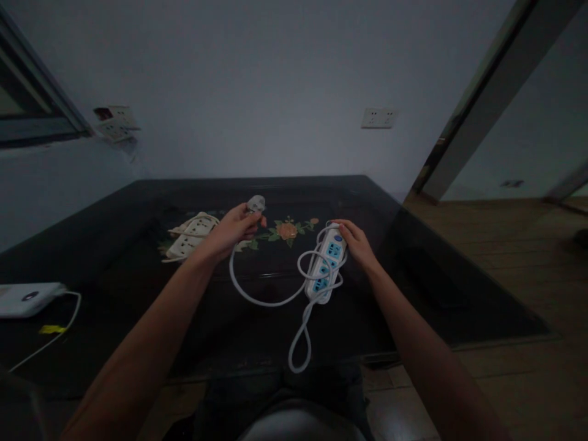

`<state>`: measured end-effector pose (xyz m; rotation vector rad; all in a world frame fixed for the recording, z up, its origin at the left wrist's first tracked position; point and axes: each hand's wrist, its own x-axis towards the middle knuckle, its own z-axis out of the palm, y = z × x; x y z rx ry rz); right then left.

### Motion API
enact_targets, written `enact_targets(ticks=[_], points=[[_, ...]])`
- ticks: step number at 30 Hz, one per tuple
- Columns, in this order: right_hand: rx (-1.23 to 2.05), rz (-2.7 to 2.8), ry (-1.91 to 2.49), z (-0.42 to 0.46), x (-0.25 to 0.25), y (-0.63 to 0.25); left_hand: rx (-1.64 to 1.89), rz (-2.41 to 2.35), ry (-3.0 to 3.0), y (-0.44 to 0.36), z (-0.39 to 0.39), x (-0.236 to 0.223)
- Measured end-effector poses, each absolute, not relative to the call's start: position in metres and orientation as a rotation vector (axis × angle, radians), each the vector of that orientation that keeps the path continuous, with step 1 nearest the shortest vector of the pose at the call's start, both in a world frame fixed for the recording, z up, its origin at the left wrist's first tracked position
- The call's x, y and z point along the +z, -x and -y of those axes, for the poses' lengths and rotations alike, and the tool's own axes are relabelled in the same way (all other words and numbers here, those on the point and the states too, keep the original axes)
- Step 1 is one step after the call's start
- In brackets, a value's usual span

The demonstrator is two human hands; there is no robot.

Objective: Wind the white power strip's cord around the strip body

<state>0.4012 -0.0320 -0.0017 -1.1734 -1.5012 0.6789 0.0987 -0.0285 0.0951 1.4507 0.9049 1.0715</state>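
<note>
A plug is held between the thumb and fingers of the left hand, raised above the dark table. The upper end of a white power strip with blue sockets is grasped by the right hand, near its switch; the strip is seen over the table (whether it is lifted or laid down cannot be told). The white cord is swept in a wide curve from the plug, looped over the face of the strip and doubled into a long loop that hangs toward the near edge.

The likeliest trouble lies in those crossings: if the plug is pulled away sharply, the loops could be cinched around the strip and a knot or a kink could be made. The strip could also be twisted out of the right grip, since it seems to be secured only at one end. The low loop could be snagged on the table's near edge or caught against the person's lap. If the left grip is loosened, the plug could be sprung aside by the curved cord and dropped onto the tabletop. With a wide swing to the left, a second power strip, lying beside the left forearm with its own cord, could be brushed and the two cords tangled.
</note>
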Motion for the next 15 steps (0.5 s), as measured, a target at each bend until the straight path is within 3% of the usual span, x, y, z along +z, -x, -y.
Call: enact_targets(ticks=[6,15], points=[[0.610,1.430,1.096,0.044,0.015,-0.394,0.800,-0.904,-1.781,-0.116,0.040,0.086],[0.573,1.395,1.021,0.050,0.027,-0.386,0.690,-0.788,-2.036,-0.147,0.045,0.073]])
